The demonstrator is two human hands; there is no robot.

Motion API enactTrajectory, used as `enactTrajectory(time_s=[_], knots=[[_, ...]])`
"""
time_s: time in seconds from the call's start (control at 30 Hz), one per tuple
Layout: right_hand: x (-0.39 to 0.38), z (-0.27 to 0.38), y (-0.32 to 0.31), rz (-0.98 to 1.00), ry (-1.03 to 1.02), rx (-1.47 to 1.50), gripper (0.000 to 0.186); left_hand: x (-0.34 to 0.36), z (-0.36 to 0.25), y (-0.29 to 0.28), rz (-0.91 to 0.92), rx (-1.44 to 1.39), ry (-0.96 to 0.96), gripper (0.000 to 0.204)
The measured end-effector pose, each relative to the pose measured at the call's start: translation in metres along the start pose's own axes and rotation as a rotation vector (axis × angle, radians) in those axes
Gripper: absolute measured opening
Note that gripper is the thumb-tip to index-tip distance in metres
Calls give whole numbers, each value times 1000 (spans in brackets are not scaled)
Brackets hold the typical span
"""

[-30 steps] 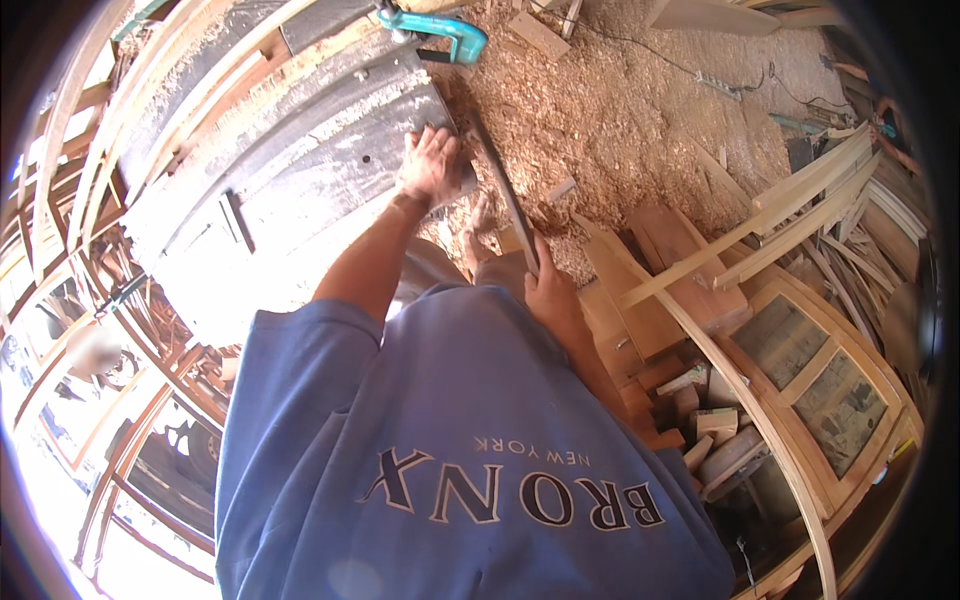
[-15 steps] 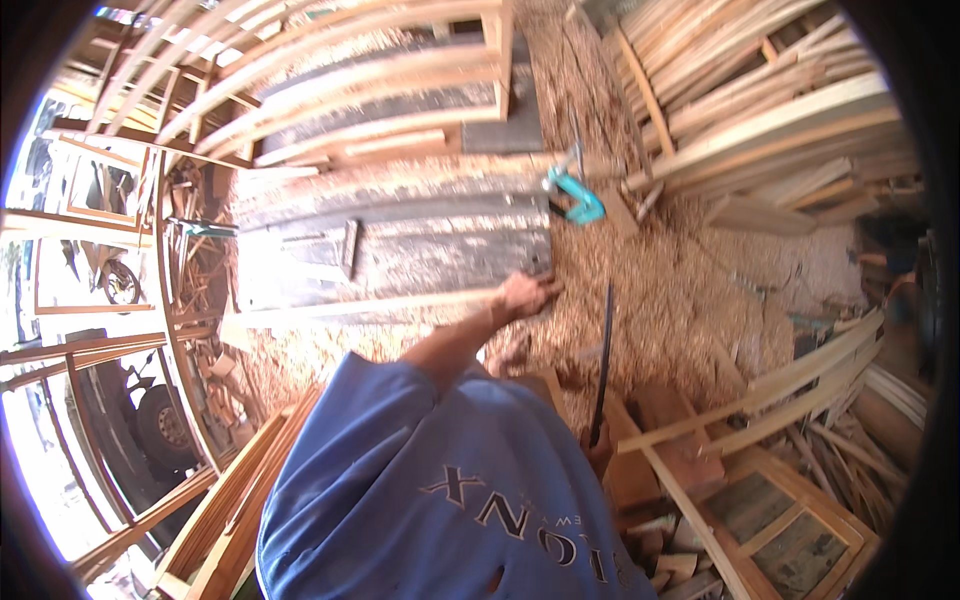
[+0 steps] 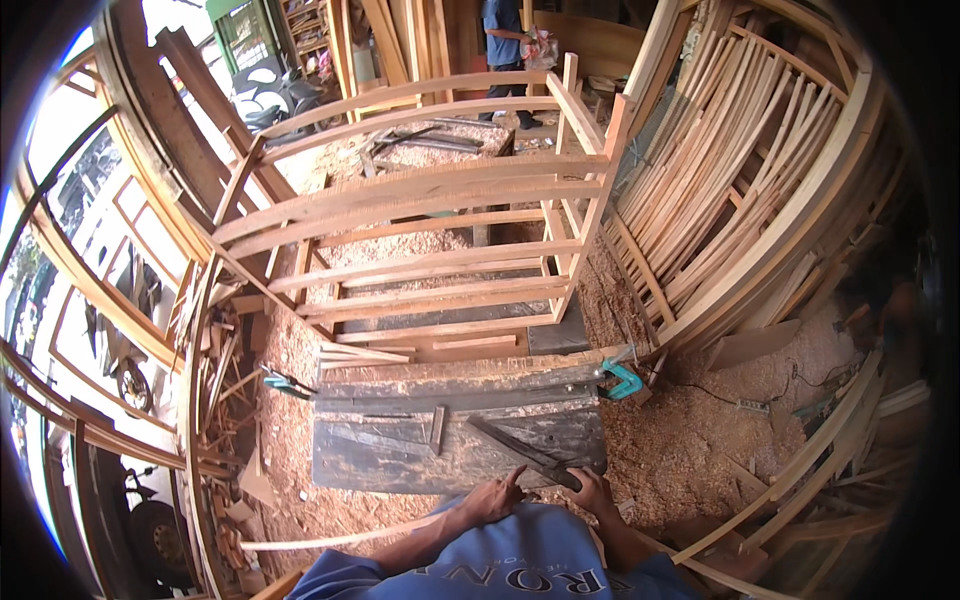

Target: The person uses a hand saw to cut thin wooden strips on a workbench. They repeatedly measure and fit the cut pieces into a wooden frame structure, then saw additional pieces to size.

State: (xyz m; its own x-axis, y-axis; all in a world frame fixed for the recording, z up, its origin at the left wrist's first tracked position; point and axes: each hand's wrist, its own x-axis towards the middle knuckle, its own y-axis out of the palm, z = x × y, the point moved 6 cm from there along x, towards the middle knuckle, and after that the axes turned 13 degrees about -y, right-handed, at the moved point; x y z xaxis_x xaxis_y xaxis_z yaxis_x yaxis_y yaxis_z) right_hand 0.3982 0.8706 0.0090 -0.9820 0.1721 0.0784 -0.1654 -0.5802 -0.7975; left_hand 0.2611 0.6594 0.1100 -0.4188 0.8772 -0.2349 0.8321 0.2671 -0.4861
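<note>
My right hand (image 3: 590, 486) grips a long dark bar (image 3: 520, 447), which lies diagonally over the worn, shaving-dusted dark workbench (image 3: 365, 450). My left hand (image 3: 497, 497) is at the bench's near edge, index finger extended toward the bar, with nothing visible in it. A short narrow piece (image 3: 437, 430) rests on the bench left of the bar. Teal clamps are at both ends of the bench's far edge, one at the right (image 3: 622, 378), one at the left (image 3: 287, 384).
A wooden frame (image 3: 420, 200) stands beyond the bench. Stacked strips (image 3: 730, 170) lean at right. Frames and motorbikes (image 3: 135, 385) are at left. Wood shavings and a cord (image 3: 785, 385) lie on the floor. A person (image 3: 502, 50) in blue stands at the back.
The view has tilted up toward the frame. The bar has swung from upright at the bench's right onto its top, and my left hand has moved left along the near edge.
</note>
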Motion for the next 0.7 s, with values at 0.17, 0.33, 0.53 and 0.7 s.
enactTrajectory(time_s=[0.17, 0.33, 0.53, 0.7], knots=[[52, 37, 6, -163, 23, -235, 55, -27, 54, -28, -110, 23, -1, 80], [101, 83, 63, -2, 258, 963, 55, -7, 95, -31, -80, -26, -198, 95], [140, 123, 64, 59, 4, 540, 40, 40, 102, -27, -77, -142, 80, 102], [161, 99, 43, 135, 126, 692, 25, 57, 130, -20, 57, -177, -151, 110]])
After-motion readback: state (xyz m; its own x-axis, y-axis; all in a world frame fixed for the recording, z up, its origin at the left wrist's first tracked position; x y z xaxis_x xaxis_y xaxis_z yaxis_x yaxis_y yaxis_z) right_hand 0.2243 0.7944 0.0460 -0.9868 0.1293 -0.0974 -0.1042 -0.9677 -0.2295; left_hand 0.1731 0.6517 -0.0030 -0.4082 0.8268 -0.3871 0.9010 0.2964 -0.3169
